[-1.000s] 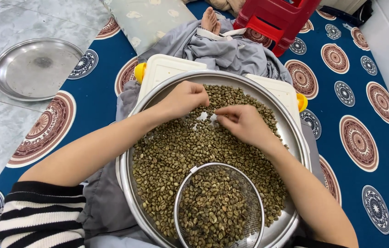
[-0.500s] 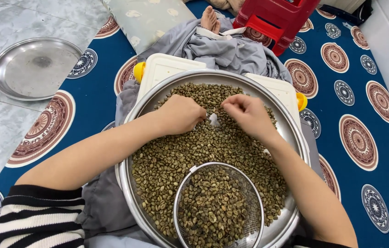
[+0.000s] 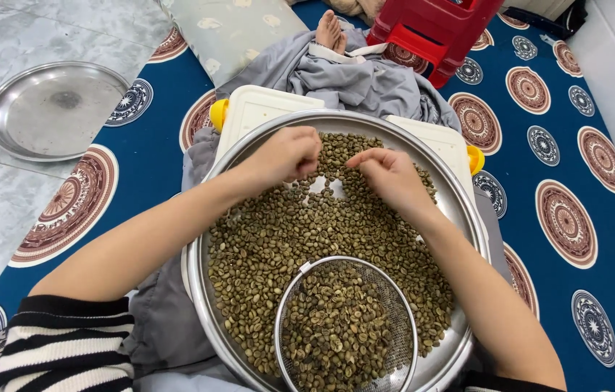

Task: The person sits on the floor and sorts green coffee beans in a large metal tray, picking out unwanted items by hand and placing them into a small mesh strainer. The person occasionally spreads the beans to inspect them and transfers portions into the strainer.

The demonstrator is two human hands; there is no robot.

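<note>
A wide round steel tray [image 3: 467,210] rests on my lap, covered with greenish raw coffee beans [image 3: 286,239]. My left hand [image 3: 286,154] and my right hand [image 3: 387,174] lie side by side on the beans at the tray's far part, fingers curled and pinching among them. A small bare patch of tray shows between the hands. Whether either hand holds a bean is hidden by the fingers. A round wire-mesh sieve [image 3: 402,319] full of beans sits in the near part of the tray.
A white plastic box lid [image 3: 249,112] with yellow clasps lies under the tray. Grey cloth [image 3: 365,76] and a bare foot [image 3: 329,30] lie beyond it. An empty steel plate [image 3: 53,109] sits on the tiled floor at left; a red plastic stool [image 3: 431,29] stands behind.
Both hands have slid a little toward the tray's far rim, and the bare patch between them has grown. The sieve and tray have not moved.
</note>
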